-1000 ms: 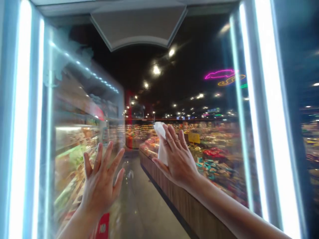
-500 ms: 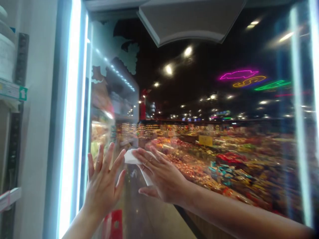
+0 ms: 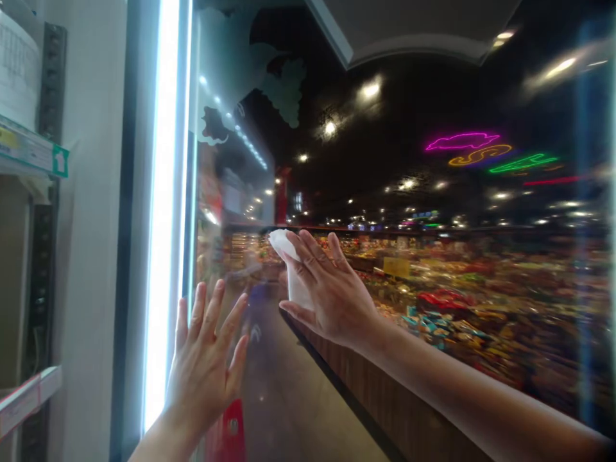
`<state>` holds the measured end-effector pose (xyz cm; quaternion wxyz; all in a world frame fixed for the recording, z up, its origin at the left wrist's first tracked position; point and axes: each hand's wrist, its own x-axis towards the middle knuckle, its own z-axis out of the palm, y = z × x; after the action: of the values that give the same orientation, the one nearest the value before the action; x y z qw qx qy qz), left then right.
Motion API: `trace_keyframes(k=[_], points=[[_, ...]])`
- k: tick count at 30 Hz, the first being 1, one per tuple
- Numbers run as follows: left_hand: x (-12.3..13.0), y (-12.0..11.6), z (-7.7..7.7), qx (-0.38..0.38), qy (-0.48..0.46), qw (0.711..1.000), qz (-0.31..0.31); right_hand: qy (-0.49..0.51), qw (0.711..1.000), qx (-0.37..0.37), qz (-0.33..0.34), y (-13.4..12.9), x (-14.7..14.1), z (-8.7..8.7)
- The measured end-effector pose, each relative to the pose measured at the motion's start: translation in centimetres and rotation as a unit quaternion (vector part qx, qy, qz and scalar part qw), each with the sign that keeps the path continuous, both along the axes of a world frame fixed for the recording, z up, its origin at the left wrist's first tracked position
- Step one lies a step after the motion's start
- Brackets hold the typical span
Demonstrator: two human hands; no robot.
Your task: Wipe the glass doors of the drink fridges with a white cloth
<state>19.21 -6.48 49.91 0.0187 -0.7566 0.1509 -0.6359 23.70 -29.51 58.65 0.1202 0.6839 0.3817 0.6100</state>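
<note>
Fingers spread, my left hand [image 3: 205,362] is held up at the glass door [image 3: 260,398], low beside the bright light strip. Nothing is in it. Higher and to the right, my right hand [image 3: 332,292] lies flat over a folded white paper towel [image 3: 299,285], holding it up at the glass. The towel's crumpled tip shows past the fingertips and its lower part shows between thumb and fingers; the rest is hidden under the palm. Whether the left fingertips actually touch the glass, I cannot tell.
A glowing light strip [image 3: 166,212] runs down the left door edge. Left of it are shelves with a price rail [image 3: 29,151] and a white container [image 3: 17,70]. Through the glass appear an aisle, packaged goods [image 3: 462,321] and neon signs [image 3: 481,154]. A pale panel [image 3: 414,29] sits above.
My right hand and the paper towel have moved upward and slightly right. My left hand stays low, spread as before. The door frame and shelf now sit further right in view.
</note>
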Motion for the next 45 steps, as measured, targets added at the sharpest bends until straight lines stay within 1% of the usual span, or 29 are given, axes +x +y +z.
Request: trace_keyframes(k=[1,4,5,6,9,10,11,14,15,16,19,20,21,22,25,26,27,30,31,32,34,35,36,37,39,40,41,44,45], points=[[0.1,0.0,0.0,0.001,0.002,1.000,-0.003,0.003,1.000,-0.009,0.004,-0.1,-0.1,-0.2],[0.3,-0.4,0.0,-0.001,-0.002,1.000,-0.017,0.014,0.996,-0.088,0.021,-0.8,-0.3,-1.0],[0.4,-0.5,0.0,-0.004,-0.001,1.000,-0.020,0.013,0.995,-0.098,0.020,-1.2,-0.4,-1.1],[0.4,-0.8,0.0,-0.009,0.000,1.000,-0.024,0.010,0.996,-0.089,0.012,-1.7,-0.4,-1.1],[0.6,-1.8,0.2,-0.013,0.013,0.999,-0.030,-0.008,1.000,0.004,-0.021,-3.5,-0.3,-0.9],[0.7,-2.2,0.3,-0.012,0.016,0.999,-0.034,-0.006,0.999,0.022,-0.027,-4.1,-0.4,-0.9],[0.7,-2.7,0.4,-0.012,0.018,0.999,-0.039,0.001,0.999,0.020,-0.026,-4.6,-0.4,-1.1],[1.0,-4.5,0.8,-0.014,0.023,0.998,-0.054,0.032,0.998,-0.054,-0.008,-6.3,-0.5,-2.2],[1.1,-5.1,0.9,-0.014,0.022,0.998,-0.060,0.038,0.997,-0.065,-0.008,-7.0,-0.5,-2.5],[1.2,-5.8,1.0,-0.012,0.021,0.997,-0.067,0.038,0.998,-0.057,-0.015,-7.8,-0.4,-2.7],[1.6,-7.9,1.3,-0.005,0.021,0.996,-0.083,0.019,0.998,0.044,-0.043,-10.6,-0.3,-2.9],[1.7,-8.6,1.3,-0.004,0.022,0.996,-0.085,0.016,0.996,0.069,-0.048,-11.5,-0.3,-3.0],[1.8,-9.4,1.4,-0.002,0.023,0.996,-0.086,0.016,0.996,0.075,-0.048,-12.4,-0.3,-3.2],[1.8,-10.2,1.5,-0.002,0.022,0.996,-0.087,0.021,0.997,0.064,-0.047,-13.2,-0.3,-3.4],[1.9,-12.5,1.7,0.004,0.019,0.996,-0.092,0.041,0.998,-0.003,-0.047,-15.6,-0.3,-4.2],[1.9,-13.3,1.8,0.007,0.019,0.996,-0.092,0.041,0.998,-0.001,-0.049,-16.5,-0.3,-4.4],[1.9,-14.0,1.9,0.009,0.018,0.996,-0.092,0.041,0.997,0.023,-0.056,-17.4,-0.4,-4.4],[1.8,-16.2,2.1,0.014,0.016,0.995,-0.094,0.044,0.986,0.143,-0.080,-20.2,-0.4,-4.4],[1.8,-16.9,2.1,0.016,0.015,0.995,-0.097,0.048,0.983,0.155,-0.081,-21.1,-0.4,-4.7],[1.8,-17.6,2.1,0.017,0.014,0.995,-0.099,0.054,0.986,0.141,-0.077,-21.9,-0.3,-5.0],[1.7,-18.8,2.0,0.020,0.017,0.995,-0.098,0.057,0.995,0.068,-0.054,-23.5,-0.3,-6.0],[1.7,-19.3,1.9,0.022,0.019,0.995,-0.096,0.056,0.996,0.045,-0.049,-24.3,-0.2,-6.5],[1.7,-19.9,1.8,0.024,0.022,0.995,-0.092,0.054,0.996,0.049,-0.054,-25.1,-0.1,-6.9],[1.6,-20.4,1.6,0.024,0.026,0.995,-0.088,0.050,0.993,0.080,-0.065,-25.9,-0.1,-7.2],[1.6,-21.3,1.4,0.026,0.030,0.996,-0.083,0.048,0.981,0.168,-0.090,-27.3,0.0,-7.7],[1.6,-21.8,1.3,0.026,0.030,0.996,-0.082,0.049,0.976,0.190,-0.093,-27.8,0.0,-7.9],[1.6,-22.2,1.2,0.027,0.029,0.996,-0.082,0.052,0.977,0.185,-0.088,-28.2,0.0,-8.2],[1.5,-23.4,1.2,0.034,0.024,0.996,-0.085,0.055,0.991,0.109,-0.057,-28.8,0.0,-9.2],[1.4,-23.8,1.2,0.037,0.023,0.995,-0.087,0.053,0.990,0.117,-0.056,-29.0,0.0,-9.5]])
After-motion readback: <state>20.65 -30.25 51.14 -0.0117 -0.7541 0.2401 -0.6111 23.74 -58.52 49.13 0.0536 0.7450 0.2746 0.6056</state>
